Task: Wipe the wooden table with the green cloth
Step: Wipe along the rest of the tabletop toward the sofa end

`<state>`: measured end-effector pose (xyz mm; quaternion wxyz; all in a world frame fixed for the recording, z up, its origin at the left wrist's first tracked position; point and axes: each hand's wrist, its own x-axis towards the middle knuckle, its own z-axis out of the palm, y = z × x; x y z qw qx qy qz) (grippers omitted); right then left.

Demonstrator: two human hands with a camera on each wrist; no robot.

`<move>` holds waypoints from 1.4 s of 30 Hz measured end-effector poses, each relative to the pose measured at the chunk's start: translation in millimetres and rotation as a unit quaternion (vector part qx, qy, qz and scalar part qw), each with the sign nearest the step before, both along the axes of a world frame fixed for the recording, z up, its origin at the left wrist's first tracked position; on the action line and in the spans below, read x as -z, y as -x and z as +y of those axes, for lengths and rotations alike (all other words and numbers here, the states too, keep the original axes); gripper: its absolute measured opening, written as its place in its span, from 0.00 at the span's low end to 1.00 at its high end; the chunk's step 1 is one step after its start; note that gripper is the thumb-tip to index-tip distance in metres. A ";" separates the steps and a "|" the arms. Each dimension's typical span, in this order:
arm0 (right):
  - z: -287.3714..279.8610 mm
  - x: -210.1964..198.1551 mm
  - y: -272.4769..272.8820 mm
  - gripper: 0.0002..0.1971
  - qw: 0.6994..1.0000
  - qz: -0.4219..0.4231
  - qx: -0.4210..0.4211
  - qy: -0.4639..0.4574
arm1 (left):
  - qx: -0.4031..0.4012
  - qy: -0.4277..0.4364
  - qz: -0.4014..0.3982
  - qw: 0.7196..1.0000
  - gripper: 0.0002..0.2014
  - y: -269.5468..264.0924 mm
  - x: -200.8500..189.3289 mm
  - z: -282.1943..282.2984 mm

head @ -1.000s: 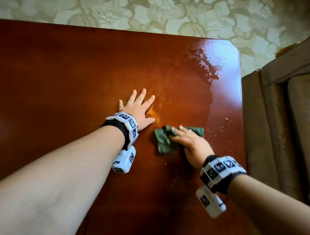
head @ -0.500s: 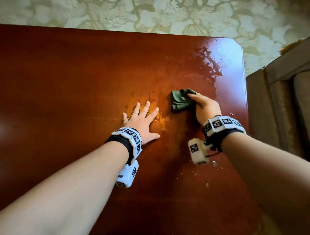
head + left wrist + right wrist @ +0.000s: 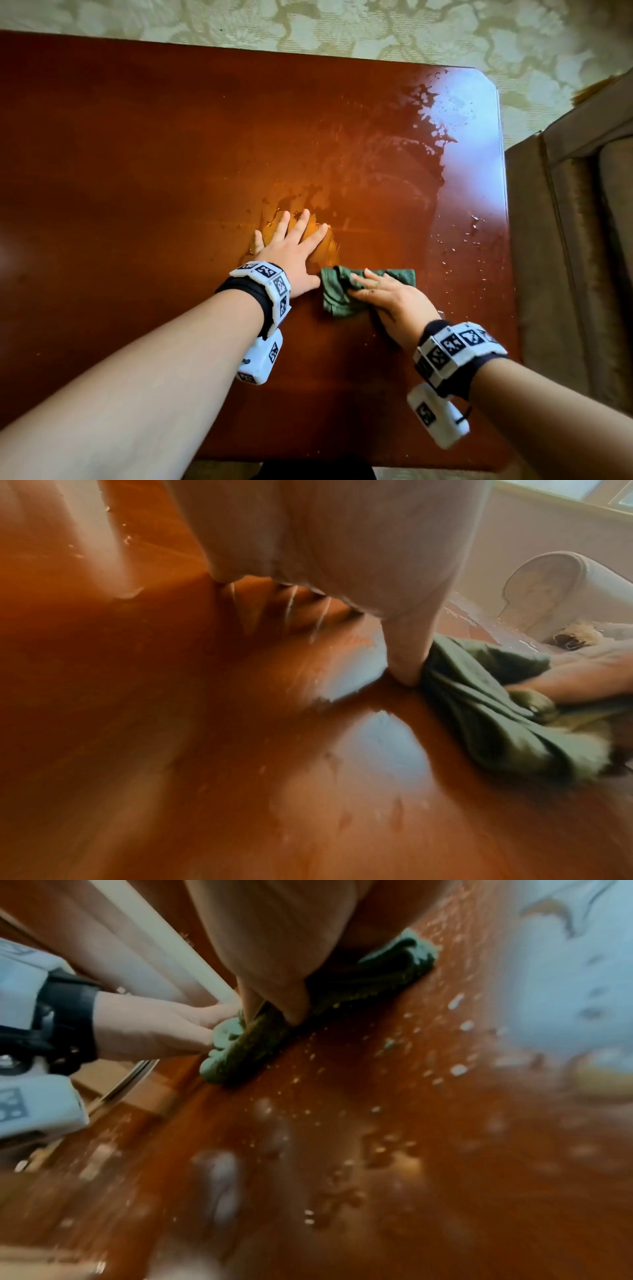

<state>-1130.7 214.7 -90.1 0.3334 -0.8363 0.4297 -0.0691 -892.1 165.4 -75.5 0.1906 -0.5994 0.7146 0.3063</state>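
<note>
The green cloth [image 3: 337,291] lies bunched on the glossy red-brown wooden table [image 3: 137,154], right of centre. My right hand [image 3: 387,294] lies over it, its fingers curled into the folds and the thumb pressing down; the cloth [image 3: 377,980] sticks out past both sides of the hand. My left hand [image 3: 291,246] is flat on the table with fingers spread, just left of the cloth. Its thumb [image 3: 407,656] touches the edge of the cloth [image 3: 479,696]. Under the left fingers is a wet smear.
Water drops and wet streaks [image 3: 435,113] cover the far right corner and right side of the table. A brown upholstered armchair [image 3: 582,240] stands close against the table's right edge. Patterned pale carpet [image 3: 342,24] lies beyond the far edge.
My right hand pushed the cloth away across the table, then dragged it back toward me; it now sits against my left thumb. The left hand stayed flat in place.
</note>
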 end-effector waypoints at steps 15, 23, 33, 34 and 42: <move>-57.0 -13.7 0.4 0.23 0.934 0.007 0.357 0.000 | 0.003 -0.023 -0.014 1.000 0.47 -7.7 -3.3 53.3; 24.2 -3.2 -18.1 0.28 0.974 0.036 0.224 0.009 | -0.005 -0.022 -0.012 1.000 0.46 -6.8 -4.8 56.6; 70.5 -16.1 -10.3 0.22 0.998 0.019 0.051 0.013 | 0.020 -0.034 -0.022 0.999 0.52 -7.0 -9.9 74.0; 62.7 -18.3 -9.7 0.21 0.999 0.013 0.045 0.026 | 0.021 -0.034 -0.024 0.999 0.52 -6.9 -10.4 73.7; -7.4 -16.1 -13.5 0.21 0.940 0.054 0.336 -0.002 | 0.007 -0.034 -0.019 0.999 0.53 -4.4 -11.1 74.0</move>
